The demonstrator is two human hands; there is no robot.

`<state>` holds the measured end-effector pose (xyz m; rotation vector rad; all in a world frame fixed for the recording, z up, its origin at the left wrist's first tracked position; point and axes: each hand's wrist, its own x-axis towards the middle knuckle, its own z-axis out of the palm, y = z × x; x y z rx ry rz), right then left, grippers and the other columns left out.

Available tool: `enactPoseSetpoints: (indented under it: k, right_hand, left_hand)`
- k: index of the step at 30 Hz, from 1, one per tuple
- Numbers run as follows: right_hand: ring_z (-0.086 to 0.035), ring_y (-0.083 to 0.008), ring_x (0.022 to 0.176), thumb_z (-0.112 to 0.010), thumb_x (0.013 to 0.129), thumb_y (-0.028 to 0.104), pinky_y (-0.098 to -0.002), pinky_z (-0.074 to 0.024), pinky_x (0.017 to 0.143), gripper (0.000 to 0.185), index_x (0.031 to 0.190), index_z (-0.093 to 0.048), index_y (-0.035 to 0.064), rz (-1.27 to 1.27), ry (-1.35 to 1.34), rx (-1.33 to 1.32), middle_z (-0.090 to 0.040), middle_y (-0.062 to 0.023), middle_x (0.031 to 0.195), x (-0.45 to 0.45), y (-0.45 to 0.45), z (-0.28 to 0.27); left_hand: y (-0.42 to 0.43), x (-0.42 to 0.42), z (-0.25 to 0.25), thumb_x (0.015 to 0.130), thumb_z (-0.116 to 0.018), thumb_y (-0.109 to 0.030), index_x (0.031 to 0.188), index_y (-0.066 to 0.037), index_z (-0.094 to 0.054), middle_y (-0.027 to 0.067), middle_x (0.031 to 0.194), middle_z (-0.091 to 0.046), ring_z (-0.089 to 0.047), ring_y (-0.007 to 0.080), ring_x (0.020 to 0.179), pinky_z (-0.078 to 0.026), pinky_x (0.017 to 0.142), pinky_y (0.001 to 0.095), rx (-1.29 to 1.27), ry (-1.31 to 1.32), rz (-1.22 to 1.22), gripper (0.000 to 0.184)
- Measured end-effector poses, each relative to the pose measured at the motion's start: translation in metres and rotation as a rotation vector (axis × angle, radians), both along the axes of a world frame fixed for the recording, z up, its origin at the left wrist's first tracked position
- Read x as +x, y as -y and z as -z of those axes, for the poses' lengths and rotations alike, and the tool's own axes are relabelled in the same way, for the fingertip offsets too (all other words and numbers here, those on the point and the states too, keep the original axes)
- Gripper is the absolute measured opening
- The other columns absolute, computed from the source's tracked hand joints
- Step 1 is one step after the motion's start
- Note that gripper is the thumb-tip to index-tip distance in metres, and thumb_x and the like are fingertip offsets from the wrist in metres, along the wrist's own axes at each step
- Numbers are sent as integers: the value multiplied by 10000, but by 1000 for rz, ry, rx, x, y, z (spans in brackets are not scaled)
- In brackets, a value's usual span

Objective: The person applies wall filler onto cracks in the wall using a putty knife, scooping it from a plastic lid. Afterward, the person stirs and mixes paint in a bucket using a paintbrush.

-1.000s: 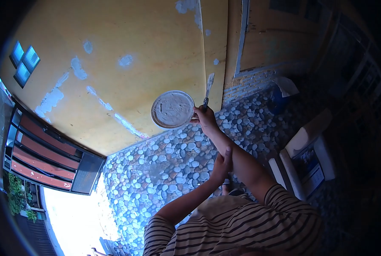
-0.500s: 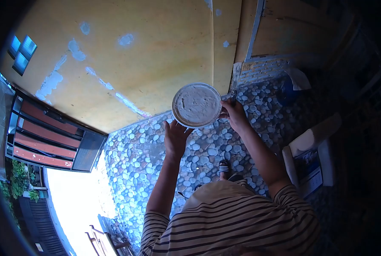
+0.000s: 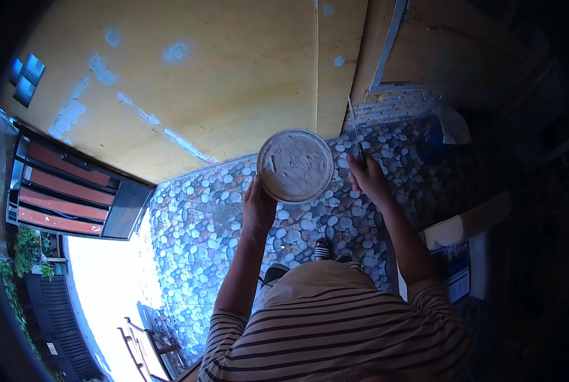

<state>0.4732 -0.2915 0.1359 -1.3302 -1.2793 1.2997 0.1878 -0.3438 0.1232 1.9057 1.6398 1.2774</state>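
Observation:
A round, shallow pan-like container (image 3: 295, 167) holds a greyish-white paste with a rough surface. My left hand (image 3: 258, 207) grips it by its lower left edge, with the thumb up along the rim. To the right, apart from the container, my right hand (image 3: 368, 177) is closed round the dark handle of a putty knife (image 3: 354, 121). Its thin blade points up toward the wall and shows nearly edge-on. The yellow wall (image 3: 233, 83) ahead carries several pale filler patches (image 3: 175, 52) and a long slanting streak.
Pebble-patterned tiles (image 3: 201, 216) cover the floor. A slatted gate (image 3: 64, 184) stands at the left, by a brightly lit opening. At the right are a pale armchair (image 3: 466, 223) and a blue bucket (image 3: 431, 143) with a cloth-like sheet on it. A wooden frame (image 3: 141, 350) stands lower left.
My right hand has left the container's rim and moved right, with the putty knife's blade now raised into sight. My left hand has closed on the container, which sits slightly lower in view.

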Motion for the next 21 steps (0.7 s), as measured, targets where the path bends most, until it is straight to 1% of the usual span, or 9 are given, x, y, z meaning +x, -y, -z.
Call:
enactPoseSetpoints:
  k: [1, 2, 4, 11, 14, 15, 17, 20, 21]
  right_hand:
    - [-546, -93, 654, -593, 1015, 259, -285, -443, 539, 218, 977, -560, 47, -18, 376, 143, -578, -14, 802, 16, -5, -5]
    - [-546, -93, 654, -593, 1015, 259, -285, -443, 539, 218, 977, -560, 47, -27, 378, 140, -578, -14, 802, 28, -6, -16]
    - [-683, -235, 746, -551, 1026, 324, -374, -512, 683, 285, 1120, -580, 57, -80, 480, 144, -626, -93, 730, 45, -2, -44]
    - [-713, -277, 836, -616, 971, 234, -379, -547, 753, 354, 1307, -624, 125, -332, 666, 334, -727, -151, 996, 55, -28, -65]
    - [-718, -293, 910, -630, 959, 218, -389, -556, 809, 325, 1266, -649, 112, -336, 704, 375, -724, -158, 1059, 42, -51, -62]
    - [-714, -298, 934, -633, 958, 219, -393, -555, 827, 329, 1268, -647, 109, -336, 733, 355, -720, -158, 1081, 37, -59, -63]
    - [-711, -304, 957, -635, 957, 219, -396, -554, 846, 333, 1270, -644, 105, -325, 772, 330, -716, -158, 1103, 28, -77, -60]
    - [-700, -313, 994, -639, 956, 214, -394, -551, 860, 332, 1266, -645, 97, -272, 764, 424, -710, -155, 1130, 13, -112, -47]
    - [-696, -310, 989, -642, 955, 212, -391, -549, 856, 334, 1271, -645, 103, -276, 744, 435, -705, -153, 1132, 9, -125, -43]
  left_hand:
    - [-5, 2, 5, 984, -569, -35, 1197, 81, -558, 193, 1122, -663, -664, 309, 1017, -525, 903, 351, 55, -41, -15, 243]
    - [-8, 6, 5, 984, -569, -35, 1197, 81, -558, 193, 1122, -663, -664, 309, 1017, -525, 903, 351, 50, -39, -22, 243]
    - [-15, 12, 3, 1005, -540, -41, 1191, 88, -551, 182, 1117, -658, -663, 288, 1002, -530, 890, 340, 83, -61, -31, 226]
    - [-58, 18, 10, 1052, -466, -69, 1183, 77, -542, 139, 1080, -648, -648, 201, 979, -525, 888, 302, -39, 91, 5, 211]
    - [-87, 16, 18, 1077, -428, -138, 1174, 58, -554, 115, 1079, -648, -639, 165, 971, -514, 891, 272, -123, 475, 64, 253]
    - [-97, 14, 17, 1085, -409, -176, 1171, 50, -559, 104, 1078, -649, -634, 147, 969, -509, 887, 257, -211, 880, 96, 285]
    - [-117, 6, 19, 1093, -390, -213, 1168, 42, -564, 93, 1076, -650, -629, 130, 967, -504, 883, 242, -307, 1291, 136, 318]
    - [-158, -20, 23, 1095, -385, -246, 1166, 35, -568, 83, 1069, -654, -627, 118, 967, -505, 872, 238, -301, 781, 202, 342]
    - [-173, -25, 24, 1033, -473, -129, 1201, 58, -565, 151, 1109, -658, -648, 227, 1009, -518, 896, 300, -353, 861, 205, 268]
